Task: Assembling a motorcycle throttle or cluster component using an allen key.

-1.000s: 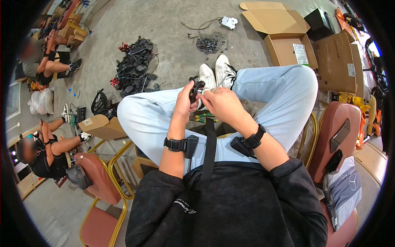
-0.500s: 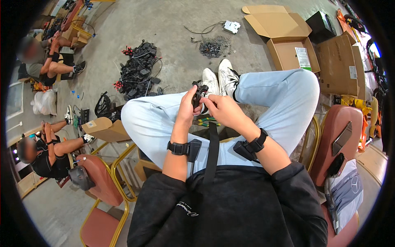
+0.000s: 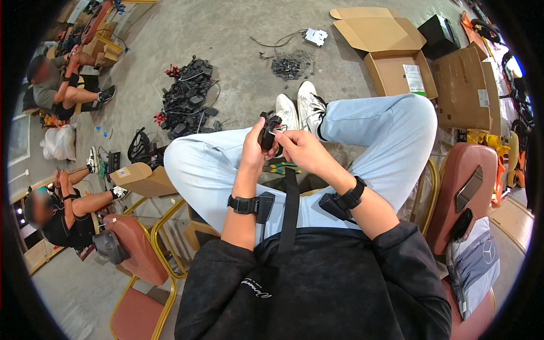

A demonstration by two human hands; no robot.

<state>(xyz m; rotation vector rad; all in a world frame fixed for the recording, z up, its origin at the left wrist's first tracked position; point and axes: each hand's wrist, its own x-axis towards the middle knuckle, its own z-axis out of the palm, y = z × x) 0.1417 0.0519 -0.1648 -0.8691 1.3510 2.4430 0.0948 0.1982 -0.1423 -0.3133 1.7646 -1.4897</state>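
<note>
Above my lap, my left hand (image 3: 253, 143) is closed around a small black plastic part (image 3: 267, 131) with jutting pieces. My right hand (image 3: 304, 150) meets it from the right, thumb and index finger pinched together. A thin pale sliver (image 3: 274, 134) shows at those fingertips, against the black part; its kind is too small to make out. Below the hands, between my legs, lie tools with green and yellow handles (image 3: 283, 169), partly hidden. A black strap (image 3: 289, 209) hangs down the middle of my front.
A heap of black parts with cables (image 3: 190, 99) lies on the floor ahead left. Beyond my shoes are a smaller dark pile (image 3: 292, 65) and an open cardboard box (image 3: 391, 73). Red chairs flank me, one holding a phone (image 3: 468, 188). Two people sit at far left.
The black part has turned slightly in my left hand, showing a broader dark face. My right fingertips stay at it, with small movement. The whole view has shifted a little.
</note>
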